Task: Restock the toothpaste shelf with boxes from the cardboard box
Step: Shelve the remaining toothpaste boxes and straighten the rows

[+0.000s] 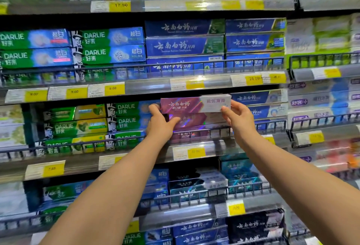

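Both bare arms reach up to the middle shelf of a store toothpaste display. A long purple-and-white cardboard toothpaste box (195,104) is held level by its two ends, sitting at the top of a stack of matching purple toothpaste boxes (191,121) behind the black wire shelf rail (196,130). Whether it rests fully on the box below or is just above it cannot be told.

Left hand (160,122): fingers curled round the box's left end, thumb stretched across the front of the purple box underneath. Right hand (238,117): fingers wrapped behind the white right end, thumb pressed on its front face, so it grips the box.

Just left of the purple stack, green and blue DARLIE boxes (126,121) are stacked on the same shelf, with green-and-yellow DARLIE boxes (78,125) further left. Just right, dark blue toothpaste boxes (261,106) are stacked. The shelf above holds more green DARLIE boxes and dark blue boxes with white script (185,45). Yellow price tags (195,153) line the clear shelf-edge strips. The lower shelf holds teal and black boxes (194,188), partly blurred.
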Demonstrator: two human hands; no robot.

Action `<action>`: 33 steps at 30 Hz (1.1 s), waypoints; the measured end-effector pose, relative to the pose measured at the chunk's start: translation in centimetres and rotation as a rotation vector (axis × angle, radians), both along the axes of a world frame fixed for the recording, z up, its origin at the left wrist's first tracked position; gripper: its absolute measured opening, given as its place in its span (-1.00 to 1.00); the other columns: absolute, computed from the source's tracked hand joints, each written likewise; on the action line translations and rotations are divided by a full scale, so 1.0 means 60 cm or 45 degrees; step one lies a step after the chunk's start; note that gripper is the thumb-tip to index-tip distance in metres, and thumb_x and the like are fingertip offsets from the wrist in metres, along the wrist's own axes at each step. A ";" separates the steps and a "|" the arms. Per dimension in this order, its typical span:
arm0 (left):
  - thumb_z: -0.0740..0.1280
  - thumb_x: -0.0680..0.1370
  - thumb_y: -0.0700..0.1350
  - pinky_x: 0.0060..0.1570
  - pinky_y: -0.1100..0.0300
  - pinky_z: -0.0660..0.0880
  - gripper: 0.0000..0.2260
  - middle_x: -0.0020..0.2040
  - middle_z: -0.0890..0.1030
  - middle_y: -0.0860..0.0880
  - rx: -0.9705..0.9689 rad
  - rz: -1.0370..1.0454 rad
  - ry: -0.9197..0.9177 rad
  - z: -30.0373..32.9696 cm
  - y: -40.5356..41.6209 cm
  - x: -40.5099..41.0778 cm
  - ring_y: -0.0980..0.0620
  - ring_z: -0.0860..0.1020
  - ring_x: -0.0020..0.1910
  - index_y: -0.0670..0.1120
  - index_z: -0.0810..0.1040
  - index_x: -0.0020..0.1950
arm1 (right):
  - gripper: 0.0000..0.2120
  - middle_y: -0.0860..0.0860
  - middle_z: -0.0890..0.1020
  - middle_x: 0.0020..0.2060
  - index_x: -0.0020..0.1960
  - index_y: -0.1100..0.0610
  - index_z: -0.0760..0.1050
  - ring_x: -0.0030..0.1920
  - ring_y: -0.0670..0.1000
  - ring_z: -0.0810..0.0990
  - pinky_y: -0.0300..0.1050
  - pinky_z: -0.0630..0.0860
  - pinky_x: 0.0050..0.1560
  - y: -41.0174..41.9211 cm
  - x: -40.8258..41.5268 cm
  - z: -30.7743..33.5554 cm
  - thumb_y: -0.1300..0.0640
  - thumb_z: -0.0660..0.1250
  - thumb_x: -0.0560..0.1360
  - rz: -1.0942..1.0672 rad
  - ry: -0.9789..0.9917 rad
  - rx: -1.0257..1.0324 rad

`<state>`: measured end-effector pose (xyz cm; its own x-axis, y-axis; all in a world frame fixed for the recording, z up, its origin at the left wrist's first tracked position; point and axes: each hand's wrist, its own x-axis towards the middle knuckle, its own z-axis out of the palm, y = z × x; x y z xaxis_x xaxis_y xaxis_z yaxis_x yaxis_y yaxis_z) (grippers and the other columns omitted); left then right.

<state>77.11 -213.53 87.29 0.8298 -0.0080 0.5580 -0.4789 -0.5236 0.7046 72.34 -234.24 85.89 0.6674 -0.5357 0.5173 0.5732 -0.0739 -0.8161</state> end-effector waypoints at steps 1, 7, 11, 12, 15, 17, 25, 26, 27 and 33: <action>0.43 0.46 0.00 0.04 -0.02 0.45 -0.52 0.08 0.54 -0.16 -0.034 -0.031 -0.009 0.000 0.007 0.002 -0.20 0.54 0.05 -0.08 0.16 0.12 | -0.63 0.16 0.59 0.14 0.26 0.20 0.44 0.15 0.10 0.57 0.04 0.50 0.21 0.000 -0.001 0.001 0.22 0.37 0.48 0.000 -0.005 -0.001; 0.42 0.48 -0.04 -0.06 0.16 0.37 -0.55 -0.03 0.50 -0.07 -0.093 -0.124 0.044 0.003 0.053 0.002 -0.09 0.53 0.01 -0.13 0.34 0.28 | -0.68 0.03 0.60 0.07 0.25 0.21 0.46 0.02 -0.05 0.57 -0.36 0.53 -0.12 0.014 -0.012 0.009 0.20 0.33 0.51 -0.035 -0.014 -0.156; 0.40 0.50 -0.08 -0.03 0.18 0.37 -0.54 0.03 0.47 -0.09 -0.127 -0.121 0.077 0.005 0.057 0.002 -0.05 0.48 0.00 -0.15 0.35 0.33 | -0.67 0.06 0.63 0.02 0.28 0.13 0.48 -0.01 0.01 0.60 -0.08 0.56 -0.05 0.023 -0.007 0.013 0.12 0.31 0.52 -0.123 0.064 -0.274; 0.39 0.50 -0.08 0.02 0.17 0.39 -0.55 0.07 0.50 -0.11 -0.115 -0.097 0.063 0.006 0.057 0.002 -0.07 0.49 0.04 -0.15 0.37 0.34 | -0.67 0.06 0.64 0.03 0.28 0.10 0.48 0.01 0.03 0.61 0.01 0.57 0.01 0.026 -0.005 0.014 0.10 0.31 0.52 -0.144 0.093 -0.288; 0.35 0.53 -0.07 0.10 0.14 0.41 -0.64 0.19 0.57 -0.16 -0.126 0.033 -0.055 0.005 0.053 0.000 -0.13 0.53 0.16 -0.20 0.49 0.28 | -0.64 0.04 0.61 0.10 0.28 0.10 0.47 0.08 0.05 0.58 0.05 0.52 0.11 0.034 0.001 0.018 0.06 0.32 0.51 -0.204 0.144 -0.242; 0.35 0.53 -0.06 0.12 0.15 0.42 -0.66 0.18 0.59 -0.16 -0.274 0.051 -0.069 0.002 0.049 -0.001 -0.13 0.54 0.15 -0.22 0.54 0.23 | -0.60 0.03 0.57 0.07 0.27 0.15 0.46 0.07 0.03 0.53 -0.04 0.47 0.09 0.038 0.005 0.018 0.04 0.36 0.49 -0.233 0.151 -0.127; 0.42 0.47 -0.10 0.11 -0.06 0.56 -0.83 -0.09 0.63 -0.06 -0.713 -0.018 0.081 -0.009 0.051 0.022 -0.10 0.61 -0.02 -0.15 0.64 0.01 | -0.76 0.05 0.64 -0.14 0.10 0.19 0.58 -0.06 0.03 0.60 -0.10 0.53 0.09 0.034 0.013 0.007 0.11 0.38 0.48 -0.107 0.165 0.154; 0.42 0.48 -0.11 0.10 -0.03 0.56 -0.80 -0.05 0.63 -0.06 -0.747 -0.033 0.093 -0.009 0.050 0.024 -0.06 0.60 -0.05 -0.18 0.64 0.05 | -0.78 0.08 0.65 -0.09 0.07 0.20 0.59 -0.03 0.05 0.61 -0.09 0.54 0.11 0.034 0.015 0.007 0.12 0.39 0.47 -0.088 0.164 0.193; 0.42 0.48 -0.13 0.06 0.02 0.57 -0.78 -0.03 0.62 -0.06 -0.781 -0.051 0.102 -0.008 0.049 0.027 -0.02 0.59 -0.10 -0.20 0.63 0.08 | -0.80 0.10 0.65 -0.05 0.03 0.21 0.60 -0.01 0.06 0.62 -0.09 0.54 0.11 0.035 0.015 0.008 0.13 0.40 0.47 -0.077 0.161 0.233; 0.41 0.49 -0.16 -0.25 0.27 0.50 -0.79 0.01 0.61 -0.05 -0.873 -0.092 0.103 -0.012 0.047 0.037 0.04 0.56 -0.11 -0.21 0.61 0.08 | -0.87 -0.03 0.59 -0.26 -0.06 0.14 0.60 -0.23 -0.05 0.54 -0.16 0.44 -0.19 0.042 0.022 0.011 0.09 0.38 0.48 -0.189 0.212 0.205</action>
